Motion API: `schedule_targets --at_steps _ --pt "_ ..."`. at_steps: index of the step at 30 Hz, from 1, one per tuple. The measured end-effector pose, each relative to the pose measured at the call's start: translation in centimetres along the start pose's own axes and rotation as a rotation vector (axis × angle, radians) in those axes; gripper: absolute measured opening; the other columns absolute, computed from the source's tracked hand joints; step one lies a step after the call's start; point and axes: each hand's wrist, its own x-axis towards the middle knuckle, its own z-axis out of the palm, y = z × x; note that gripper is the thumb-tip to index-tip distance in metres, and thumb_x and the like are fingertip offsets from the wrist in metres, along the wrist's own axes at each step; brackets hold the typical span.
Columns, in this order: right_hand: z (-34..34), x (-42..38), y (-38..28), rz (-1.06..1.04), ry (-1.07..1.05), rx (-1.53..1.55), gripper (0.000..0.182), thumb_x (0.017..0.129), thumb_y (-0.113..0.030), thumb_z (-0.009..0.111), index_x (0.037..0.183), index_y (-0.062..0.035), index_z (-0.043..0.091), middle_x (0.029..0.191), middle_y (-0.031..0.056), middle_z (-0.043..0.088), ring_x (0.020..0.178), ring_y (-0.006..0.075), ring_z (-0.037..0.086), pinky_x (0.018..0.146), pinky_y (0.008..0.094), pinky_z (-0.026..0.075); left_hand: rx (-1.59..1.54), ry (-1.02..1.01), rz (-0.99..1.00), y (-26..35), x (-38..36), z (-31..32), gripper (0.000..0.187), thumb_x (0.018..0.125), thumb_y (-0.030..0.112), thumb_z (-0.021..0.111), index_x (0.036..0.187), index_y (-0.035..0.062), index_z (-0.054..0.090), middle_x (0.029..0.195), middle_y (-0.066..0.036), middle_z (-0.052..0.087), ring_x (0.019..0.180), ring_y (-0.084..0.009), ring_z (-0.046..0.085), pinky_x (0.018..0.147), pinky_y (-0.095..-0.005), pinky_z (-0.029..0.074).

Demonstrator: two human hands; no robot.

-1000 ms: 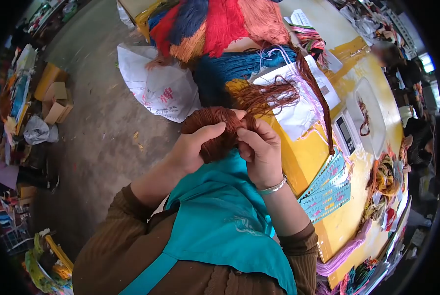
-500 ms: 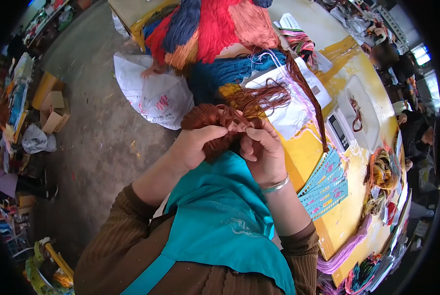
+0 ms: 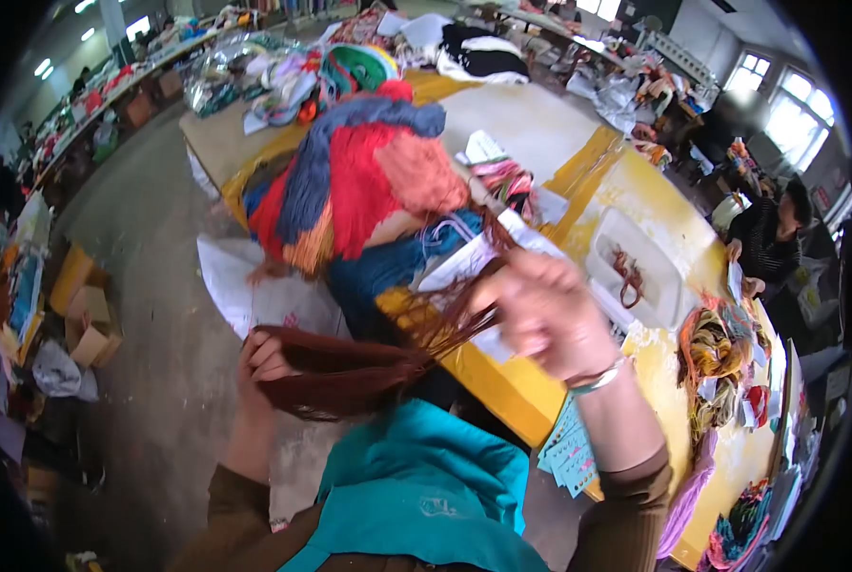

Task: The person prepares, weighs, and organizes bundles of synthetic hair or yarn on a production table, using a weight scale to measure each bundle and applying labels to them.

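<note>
A dark brown skein of thread [image 3: 335, 372] is stretched out in front of the teal apron. My left hand [image 3: 266, 362] grips its left end, with the fingers wrapped into the loop. My right hand [image 3: 545, 315], blurred by motion, is closed on loose brown strands [image 3: 445, 324] that run up and right from the skein over the table corner. Behind the strands lie blue thread [image 3: 378, 272] and white paper [image 3: 459, 262]. Red, dark blue and salmon skeins [image 3: 359, 181] are heaped beyond them.
The yellow table [image 3: 502, 386] holds a clear tray [image 3: 636, 272] with a small brown bundle, teal cards [image 3: 569, 448] and mixed yarn [image 3: 717, 343] on the right. A person [image 3: 774, 234] is at the far right. Cardboard boxes [image 3: 88, 319] stand on the floor at left.
My hands have moved apart, the left one down and left, the right one up and right. The bunched skein is now drawn out between them. The view has tilted up.
</note>
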Motion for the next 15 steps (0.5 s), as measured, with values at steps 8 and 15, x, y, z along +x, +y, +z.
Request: schedule_targets --at_steps 8,15 --pt "-6.1 0.3 -18.8 -0.675 0.39 -0.118 0.022 0.102 -0.019 0.047 0.106 -0.0032 0.062 0.056 -0.0102 0.033 0.043 0.0013 0.025 0.035 0.0194 0.018 0.221 0.457 0.359 13.9 -14.2 -11.8 0.032 0.104 0.026 0.036 0.085 0.0079 0.055 0.05 0.005 0.029 0.039 -0.0061 0.026 0.041 -0.0238 0.027" --pt "-6.6 1.9 -29.6 -0.929 0.695 -0.188 0.02 0.095 -0.012 0.053 0.075 -0.012 0.057 0.046 -0.0077 0.032 0.037 0.006 0.027 0.035 0.0219 0.02 0.336 1.169 0.804 17.5 -21.7 -12.4 0.03 0.099 0.021 0.042 0.07 0.0149 0.041 0.051 0.005 0.024 0.043 -0.0091 0.024 0.041 -0.0222 0.028"
